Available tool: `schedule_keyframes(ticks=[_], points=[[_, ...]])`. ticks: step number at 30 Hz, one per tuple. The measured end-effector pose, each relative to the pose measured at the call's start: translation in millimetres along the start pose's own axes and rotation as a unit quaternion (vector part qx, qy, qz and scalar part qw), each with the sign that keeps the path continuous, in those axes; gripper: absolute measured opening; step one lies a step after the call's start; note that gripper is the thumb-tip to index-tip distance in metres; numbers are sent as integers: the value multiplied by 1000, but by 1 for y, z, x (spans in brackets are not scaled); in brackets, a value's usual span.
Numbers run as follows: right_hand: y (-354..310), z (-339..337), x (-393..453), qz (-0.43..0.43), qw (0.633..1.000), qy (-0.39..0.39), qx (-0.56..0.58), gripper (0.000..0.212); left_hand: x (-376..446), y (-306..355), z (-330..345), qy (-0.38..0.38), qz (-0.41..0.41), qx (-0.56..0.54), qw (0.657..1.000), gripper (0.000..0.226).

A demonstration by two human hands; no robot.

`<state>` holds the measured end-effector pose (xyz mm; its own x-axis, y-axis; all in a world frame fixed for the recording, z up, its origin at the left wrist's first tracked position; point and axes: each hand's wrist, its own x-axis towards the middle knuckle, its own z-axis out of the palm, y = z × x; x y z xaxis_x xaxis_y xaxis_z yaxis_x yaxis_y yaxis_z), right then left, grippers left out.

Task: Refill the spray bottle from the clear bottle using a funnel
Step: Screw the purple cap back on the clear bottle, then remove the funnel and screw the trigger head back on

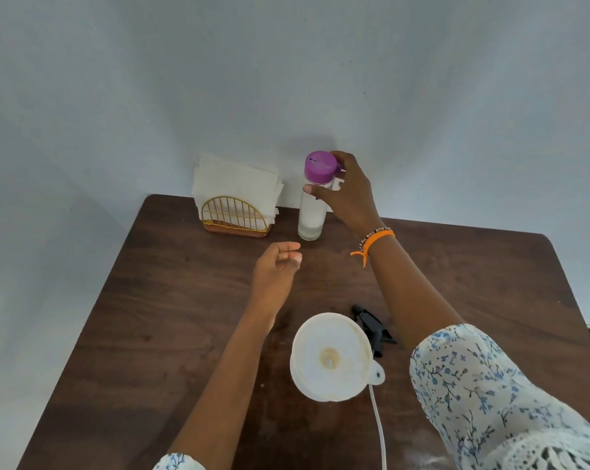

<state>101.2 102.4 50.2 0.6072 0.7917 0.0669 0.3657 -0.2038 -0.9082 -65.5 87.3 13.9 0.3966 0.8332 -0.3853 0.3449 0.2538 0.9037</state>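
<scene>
The clear bottle (309, 212) is seen upright at the far edge of the dark wooden tabletop (151, 300), toward 12 o'clock, with its purple cap (320, 166) still on. The bottle's neck is gripped by the right hand (346, 195): the thumb is laid across the front just below the cap, and the fingers are curled round the far side. A little liquid can be made out in the bottom of the bottle. An orange wristband (376, 240) is worn on the right wrist.

The left hand (276, 266) is held above the tabletop just below the bottle's base, its fingers loosely curled, with nothing in it.

At 6 o'clock, a white funnel (330, 356) is seen from above, near the camera; whatever carries it is hidden beneath its bowl. A black spray trigger head (371, 325) is laid on the tabletop just beside the funnel at 2 o'clock, and a white tube (378, 425) is seen running down from the funnel's side toward the bottom edge.

At 11 o'clock, a gold wire napkin holder (234, 217) filled with white napkins (232, 184) is placed beside the bottle.
</scene>
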Motion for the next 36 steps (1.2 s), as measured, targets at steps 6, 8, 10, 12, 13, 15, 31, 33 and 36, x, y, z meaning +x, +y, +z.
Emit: schedule_keyframes(ticks=[6, 8, 10, 12, 13, 15, 31, 33, 36], points=[[2, -30, -65, 96, 993, 58, 35, 56, -36, -5, -15, -15, 17, -35, 999, 20], [1, -38, -99, 116, 991, 45, 40, 38, -53, -12, -20, -21, 25, -40, 999, 24], [-5, -47, -134, 129, 990, -1, 58, 20, -71, -21, -22, -28, 21, -38, 999, 32], [-14, -55, -169, 139, 985, -52, 90, 15, -90, -29, -20, -39, 20, -41, 998, 33], [-18, -58, -184, 144, 982, -65, 107, 17, -99, -33, -19, -50, 22, -50, 997, 30], [-22, -60, -208, 149, 978, -73, 126, 21, -117, -42, -16, -78, 20, -85, 993, 27], [-19, -39, -240, 90, 992, 82, -23, 28, -132, -65, 5, -35, 90, 53, 994, 41], [-20, -41, -238, 96, 990, 99, -15, 28, -131, -65, 4, -24, 111, 70, 991, 30], [-21, -44, -237, 105, 989, 102, 3, 27, -131, -64, 4, -17, 135, 86, 987, 28]])
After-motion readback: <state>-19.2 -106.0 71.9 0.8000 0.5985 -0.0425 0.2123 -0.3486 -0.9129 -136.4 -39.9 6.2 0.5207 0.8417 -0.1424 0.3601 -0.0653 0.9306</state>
